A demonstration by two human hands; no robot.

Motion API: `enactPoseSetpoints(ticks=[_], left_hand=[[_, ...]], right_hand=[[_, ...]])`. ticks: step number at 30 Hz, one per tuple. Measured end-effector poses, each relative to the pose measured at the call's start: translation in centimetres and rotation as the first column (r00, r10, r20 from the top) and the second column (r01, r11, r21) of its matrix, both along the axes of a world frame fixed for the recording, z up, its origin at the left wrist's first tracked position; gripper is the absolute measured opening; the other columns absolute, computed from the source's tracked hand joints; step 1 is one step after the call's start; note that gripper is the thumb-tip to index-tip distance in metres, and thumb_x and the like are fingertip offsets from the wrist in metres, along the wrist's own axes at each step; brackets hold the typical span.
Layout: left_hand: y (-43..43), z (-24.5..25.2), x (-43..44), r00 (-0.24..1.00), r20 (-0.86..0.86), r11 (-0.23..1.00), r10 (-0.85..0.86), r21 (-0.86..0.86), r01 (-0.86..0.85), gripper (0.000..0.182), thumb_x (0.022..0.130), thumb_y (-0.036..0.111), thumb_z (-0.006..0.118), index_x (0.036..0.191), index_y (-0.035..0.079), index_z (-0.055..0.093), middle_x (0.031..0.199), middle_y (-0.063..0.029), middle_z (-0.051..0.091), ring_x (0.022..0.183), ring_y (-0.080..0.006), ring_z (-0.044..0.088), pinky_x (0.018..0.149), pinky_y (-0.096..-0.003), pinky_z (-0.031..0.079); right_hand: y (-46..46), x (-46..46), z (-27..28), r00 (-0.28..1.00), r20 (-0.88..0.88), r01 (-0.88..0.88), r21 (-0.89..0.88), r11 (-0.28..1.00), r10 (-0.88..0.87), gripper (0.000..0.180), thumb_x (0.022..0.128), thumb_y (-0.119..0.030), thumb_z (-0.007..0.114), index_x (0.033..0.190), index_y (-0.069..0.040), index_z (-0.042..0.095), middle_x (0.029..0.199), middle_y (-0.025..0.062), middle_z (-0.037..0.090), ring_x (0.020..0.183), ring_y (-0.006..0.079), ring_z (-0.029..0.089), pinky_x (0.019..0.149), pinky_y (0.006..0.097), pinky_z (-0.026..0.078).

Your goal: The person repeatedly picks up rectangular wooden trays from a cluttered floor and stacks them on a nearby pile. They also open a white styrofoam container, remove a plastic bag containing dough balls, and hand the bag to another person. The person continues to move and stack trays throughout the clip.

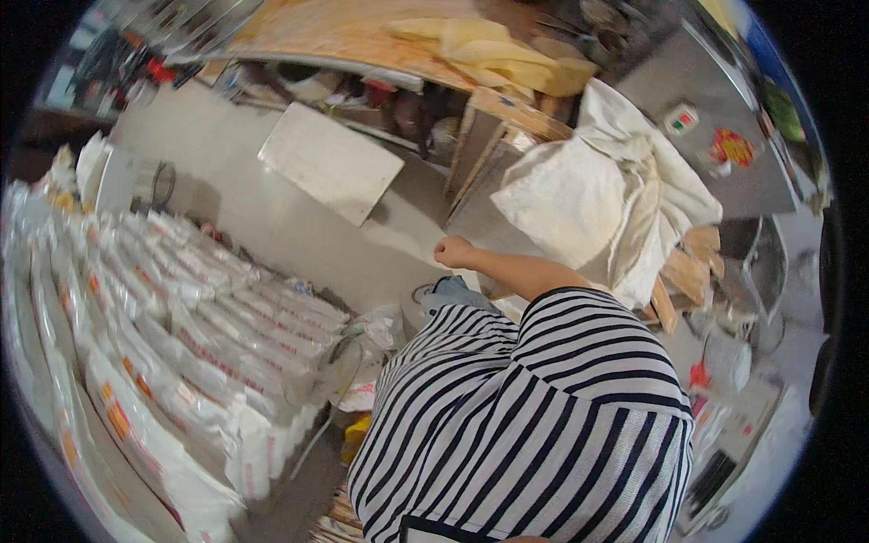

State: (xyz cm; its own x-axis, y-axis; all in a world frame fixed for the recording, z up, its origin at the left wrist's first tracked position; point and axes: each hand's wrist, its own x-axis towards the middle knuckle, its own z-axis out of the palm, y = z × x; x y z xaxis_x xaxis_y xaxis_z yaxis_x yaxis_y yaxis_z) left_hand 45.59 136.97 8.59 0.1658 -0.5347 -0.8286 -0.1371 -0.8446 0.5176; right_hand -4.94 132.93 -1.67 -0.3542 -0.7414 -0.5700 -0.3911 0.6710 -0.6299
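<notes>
My right hand [455,252] reaches forward from a black-and-white striped sleeve. Its fingers are curled closed, and nothing shows in them. Below it are the denim trousers [461,293] at my waist. Ahead and to the left, a pale rectangular board [331,163] lies or stands above the grey floor; its support is unclear. A wooden frame or stool [475,136] stands ahead. Beside my right forearm, a large white woven sack [577,197] is draped over something hidden. My left hand is not in view.
Long rows of stacked, plastic-wrapped white packages [224,339] bear writing at the left. A wooden-topped table [319,34] holds yellow cloth [502,54] at the far side. Wood offcuts [686,275] lie at the right. A looped cable [346,346] is near my left side.
</notes>
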Motion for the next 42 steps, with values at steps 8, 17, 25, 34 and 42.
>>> enactPoseSetpoints(ticks=[8,17,25,34,42], left_hand=[[-8.6,-1.9,-2.7,0.950,-0.060,0.951,-0.307,0.031,0.309,0.053,0.092,0.024,0.060,0.137,0.001,0.041,0.128,-0.0173,0.054,0.115,-0.0288,0.054,0.097,-0.0400,0.045],[-10.8,-5.4,-3.1,0.866,-0.197,0.883,-0.460,-0.004,0.468,0.053,0.093,0.022,0.060,0.137,0.001,0.040,0.128,-0.0172,0.055,0.116,-0.0281,0.054,0.097,-0.0387,0.044],[-9.0,0.2,-6.9,0.693,0.000,0.685,-0.721,-0.153,0.713,0.054,0.092,0.022,0.060,0.138,0.001,0.040,0.128,-0.0157,0.054,0.116,-0.0268,0.054,0.094,-0.0380,0.044],[-12.9,1.7,-13.6,0.786,-0.271,0.828,-0.556,-0.271,0.492,0.051,0.091,0.023,0.061,0.133,0.000,0.045,0.116,-0.0106,0.059,0.106,-0.0207,0.058,0.088,-0.0334,0.046],[-20.9,4.2,-23.3,0.659,-0.173,0.681,-0.732,-0.236,0.694,0.052,0.091,0.021,0.060,0.135,0.000,0.042,0.118,-0.0126,0.060,0.110,-0.0226,0.057,0.090,-0.0346,0.046]], right_hand=[[10.6,-4.8,14.9,0.722,-0.634,-0.193,-0.569,0.799,-0.277,0.057,0.070,-0.014,0.071,0.123,-0.007,0.049,0.128,0.0154,0.051,0.119,0.0353,0.047,0.101,0.0474,0.038],[22.9,-4.7,18.4,0.516,-0.832,0.158,-0.144,0.977,-0.206,0.094,0.062,-0.016,0.078,0.142,-0.004,0.029,0.152,0.0154,0.022,0.140,0.0363,0.019,0.114,0.0482,0.017],[23.3,-9.3,13.0,0.155,-0.927,-0.069,-0.355,0.932,-0.342,0.052,0.069,0.004,0.058,0.119,-0.009,0.055,0.130,0.0127,0.050,0.117,0.0332,0.050,0.086,0.0382,0.051],[25.0,-8.6,21.5,0.450,-0.830,-0.018,-0.378,0.926,-0.330,0.041,0.071,-0.015,0.071,0.109,-0.009,0.058,0.112,0.0100,0.063,0.103,0.0291,0.059,0.084,0.0414,0.050],[24.2,-20.2,25.1,0.014,-0.874,0.257,-0.466,0.847,-0.486,0.084,0.056,-0.024,0.083,0.127,-0.001,0.043,0.129,0.0168,0.048,0.121,0.0330,0.044,0.103,0.0427,0.035]])
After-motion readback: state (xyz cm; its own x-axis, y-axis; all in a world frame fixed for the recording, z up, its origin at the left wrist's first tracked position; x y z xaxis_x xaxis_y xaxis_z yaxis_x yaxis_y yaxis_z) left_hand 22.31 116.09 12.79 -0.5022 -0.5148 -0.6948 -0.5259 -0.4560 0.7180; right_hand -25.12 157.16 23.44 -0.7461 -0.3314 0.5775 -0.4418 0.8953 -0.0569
